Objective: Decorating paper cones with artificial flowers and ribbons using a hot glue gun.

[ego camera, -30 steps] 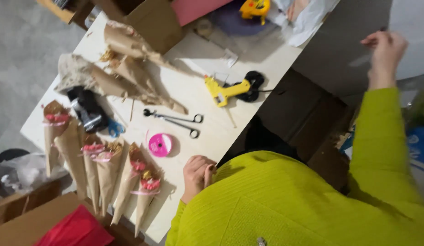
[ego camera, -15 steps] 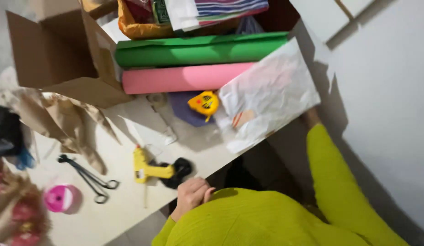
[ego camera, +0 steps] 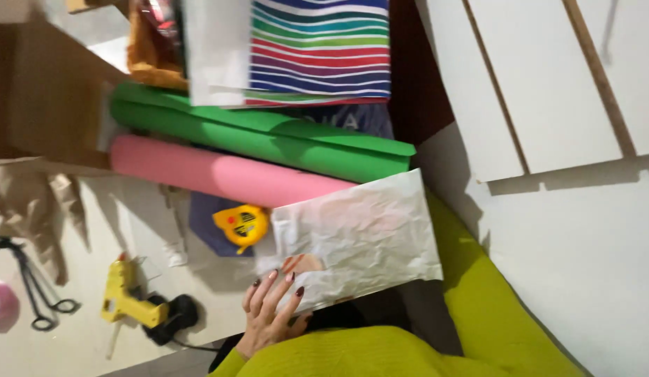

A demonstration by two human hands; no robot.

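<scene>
Scissors [ego camera: 33, 293] and glue gun [ego camera: 129, 301] now sit nearer the table's [ego camera: 73, 342] left edge than before; left hand [ego camera: 272, 314], fingers spread, rests at the near edge touching the crinkled white paper [ego camera: 359, 237]; right hand's fingers hidden behind the sheet, cannot tell

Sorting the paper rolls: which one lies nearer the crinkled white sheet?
The pink roll. Its end runs under the white sheet, while the green roll lies behind it, farther away.
</scene>
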